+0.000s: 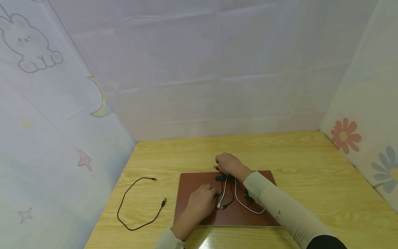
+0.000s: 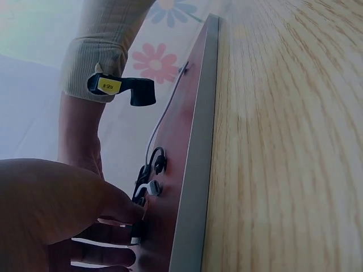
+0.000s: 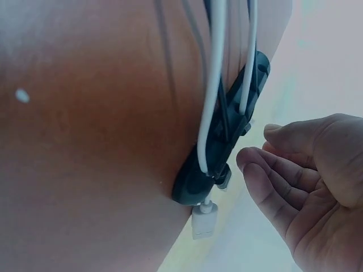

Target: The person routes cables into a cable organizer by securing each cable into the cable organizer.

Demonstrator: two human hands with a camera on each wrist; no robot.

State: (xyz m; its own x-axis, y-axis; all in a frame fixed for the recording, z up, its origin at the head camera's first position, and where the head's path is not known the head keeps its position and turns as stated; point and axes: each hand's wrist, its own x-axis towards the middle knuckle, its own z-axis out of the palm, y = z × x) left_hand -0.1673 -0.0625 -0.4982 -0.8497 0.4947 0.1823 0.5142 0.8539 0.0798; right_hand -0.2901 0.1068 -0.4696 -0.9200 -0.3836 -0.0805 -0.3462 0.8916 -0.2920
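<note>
A black cable holder [image 1: 220,178] lies near the far edge of a brown board [image 1: 194,181], with white and black cables running through it. In the right wrist view, a white USB plug [image 3: 204,222] hangs past one end of the holder [image 3: 191,186]. My right hand [image 1: 228,163] is just beyond the board's far edge, fingers loosely bent beside the holder and nothing between them. My left hand [image 1: 201,202] is over the board, pinching a black cable [image 2: 138,229] near its end between thumb and fingers. Close by lie the white cable's plug [image 1: 218,206] and a black plug [image 1: 224,206].
A separate black USB cable [image 1: 119,211] curves over the wooden table [image 1: 155,159] left of the board. White cable [image 1: 248,208] loops across the board's right part, under my right forearm. Printed cloth walls [image 1: 202,103] stand behind and at both sides.
</note>
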